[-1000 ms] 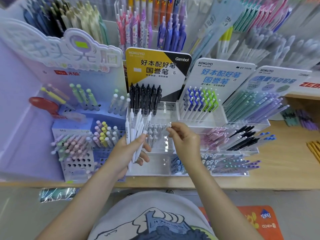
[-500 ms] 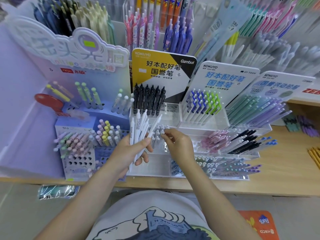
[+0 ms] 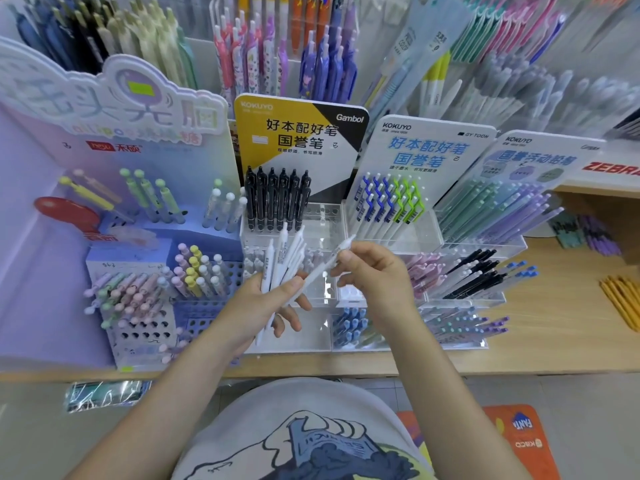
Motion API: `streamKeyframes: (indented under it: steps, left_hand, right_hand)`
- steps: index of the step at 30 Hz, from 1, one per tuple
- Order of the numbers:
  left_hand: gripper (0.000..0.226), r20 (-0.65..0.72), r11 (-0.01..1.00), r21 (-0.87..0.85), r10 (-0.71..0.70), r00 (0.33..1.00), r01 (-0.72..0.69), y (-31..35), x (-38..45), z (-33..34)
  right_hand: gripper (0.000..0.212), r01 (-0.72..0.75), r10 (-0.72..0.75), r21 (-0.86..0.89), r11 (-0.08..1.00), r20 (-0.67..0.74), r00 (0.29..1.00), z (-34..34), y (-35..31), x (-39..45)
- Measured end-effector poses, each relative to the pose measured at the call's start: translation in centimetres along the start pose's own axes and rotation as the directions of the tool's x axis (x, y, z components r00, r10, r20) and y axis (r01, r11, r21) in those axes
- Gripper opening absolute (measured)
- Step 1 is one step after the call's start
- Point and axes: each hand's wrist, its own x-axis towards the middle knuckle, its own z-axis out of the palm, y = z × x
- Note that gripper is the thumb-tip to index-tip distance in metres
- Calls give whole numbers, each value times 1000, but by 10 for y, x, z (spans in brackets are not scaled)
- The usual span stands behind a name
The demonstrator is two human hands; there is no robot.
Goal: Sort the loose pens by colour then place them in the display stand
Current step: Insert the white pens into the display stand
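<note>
My left hand (image 3: 263, 306) grips a fanned bunch of white pens (image 3: 282, 258), tips pointing down, in front of the clear acrylic display stand (image 3: 323, 233). My right hand (image 3: 375, 275) pinches a single white pen (image 3: 325, 268) that slants from upper right to lower left, its lower end reaching the bunch by my left thumb. Behind the hands, a row of black pens (image 3: 277, 199) stands in the stand's back tier under the yellow sign. Small white pens (image 3: 251, 261) sit in a lower tier, partly hidden by my left hand.
A purple display (image 3: 114, 258) with pastel pens stands on the left. Blue and green clip pens (image 3: 388, 202) and teal and purple pens (image 3: 498, 213) fill stands on the right. Tiers of pink, black and blue pens (image 3: 460, 275) lie lower right. The wooden shelf (image 3: 554, 327) extends right.
My right hand has lifted out of the stand's lower tier, now pinching a single white pen and holding it against the bunch. The left hand has kept its hold on the bunch.
</note>
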Motion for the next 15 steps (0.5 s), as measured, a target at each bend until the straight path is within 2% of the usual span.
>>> streamKeyframes:
  steps: [3,5,8,12,15]
  left_hand:
    - [24,-52,999,39,24,998,-22,-3,0,-5]
    - [27,-86,997,67,40,995,-35,-5,0,-8]
    - [24,-117,997,71,43,992,-35,-6,2,-9]
    - [21,-80,999,-32,21,997,-24,-4,2,-8]
    - [23,-55,995,-97,-10,998,4,-3,-2,-10]
  right_hand:
    - [7,104,-100,13,995,-158,982,-12,-7,0]
    - [9,166,-173,-51,985,-207,963,-18,-7,2]
    - [12,184,-218,-224,957,-138,966,-13,3,5]
    - [25,186,-221,-342,921,-68,973,-1,26,6]
    - [25,192,-232,-427,884,-44,972,2,37,8]
